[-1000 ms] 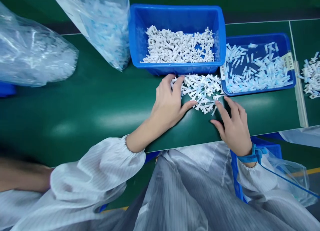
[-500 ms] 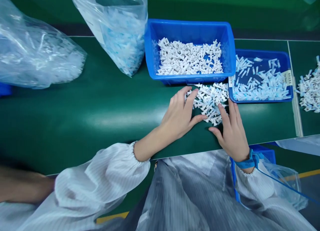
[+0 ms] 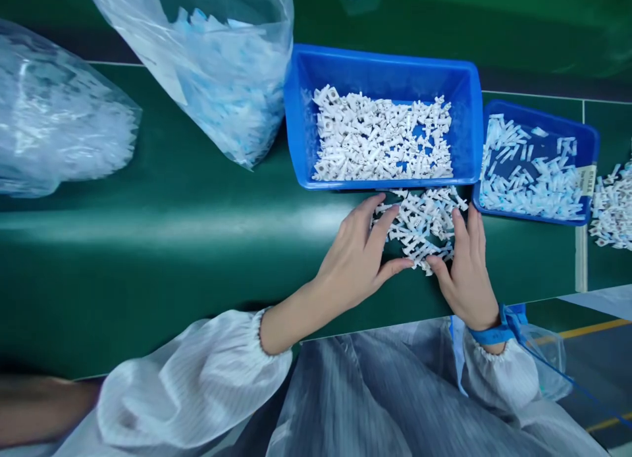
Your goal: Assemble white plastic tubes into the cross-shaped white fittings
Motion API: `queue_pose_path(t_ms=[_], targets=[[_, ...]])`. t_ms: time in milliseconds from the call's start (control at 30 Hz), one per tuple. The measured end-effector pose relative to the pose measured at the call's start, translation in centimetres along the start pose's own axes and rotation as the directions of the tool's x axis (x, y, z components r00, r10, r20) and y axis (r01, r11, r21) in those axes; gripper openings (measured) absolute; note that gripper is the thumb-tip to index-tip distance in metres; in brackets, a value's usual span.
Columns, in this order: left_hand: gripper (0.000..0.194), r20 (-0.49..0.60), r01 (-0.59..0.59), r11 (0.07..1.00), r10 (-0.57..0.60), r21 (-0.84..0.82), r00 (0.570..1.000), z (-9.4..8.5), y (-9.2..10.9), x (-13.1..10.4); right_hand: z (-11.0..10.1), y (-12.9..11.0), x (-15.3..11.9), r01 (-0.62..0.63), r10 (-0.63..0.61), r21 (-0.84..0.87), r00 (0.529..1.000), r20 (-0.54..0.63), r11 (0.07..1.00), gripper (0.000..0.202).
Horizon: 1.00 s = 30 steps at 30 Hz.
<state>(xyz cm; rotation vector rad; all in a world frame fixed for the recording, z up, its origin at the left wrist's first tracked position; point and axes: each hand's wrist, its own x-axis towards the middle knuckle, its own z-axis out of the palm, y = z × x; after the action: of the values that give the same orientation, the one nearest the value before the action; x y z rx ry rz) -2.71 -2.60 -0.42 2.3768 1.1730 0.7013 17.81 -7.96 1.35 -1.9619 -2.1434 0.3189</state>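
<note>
A loose pile of small white and pale-blue plastic parts (image 3: 424, 223) lies on the green tabletop, just in front of a deep blue bin (image 3: 385, 184). My left hand (image 3: 351, 256) curves round the pile's left side, fingers spread and fingertips touching its edge. On the other side, my right hand (image 3: 468, 272) borders the pile with its thumb apart from its fingers. The two thumbs point at each other along the near edge. Neither hand grips a part. White plastic pieces (image 3: 375, 137) cover much of the bin's floor.
Right of the bin, a shallow blue tray (image 3: 533, 218) holds pale-blue and white pieces. Another heap of white parts (image 3: 615, 207) lies at the far right. Clear plastic bags (image 3: 232, 81) of parts stand at left. A blue wrist strap (image 3: 494, 333) trails a cord. Another person's forearm (image 3: 44, 407) shows lower left.
The camera view has shifted, so bin and tray appear lower and farther right. My right index finger has moved off the pile's top to its right edge. My left hand keeps its place.
</note>
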Motion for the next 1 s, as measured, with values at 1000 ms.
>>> queue_pose_path(t_ms=[1000], targets=[[0.094,0.061,-0.043,0.997,0.039,0.069,0.997,1.8,0.0,0.0,0.3,1.6,3.4,0.192,-0.183,0.148,0.981,-0.069,0.97,0.064]])
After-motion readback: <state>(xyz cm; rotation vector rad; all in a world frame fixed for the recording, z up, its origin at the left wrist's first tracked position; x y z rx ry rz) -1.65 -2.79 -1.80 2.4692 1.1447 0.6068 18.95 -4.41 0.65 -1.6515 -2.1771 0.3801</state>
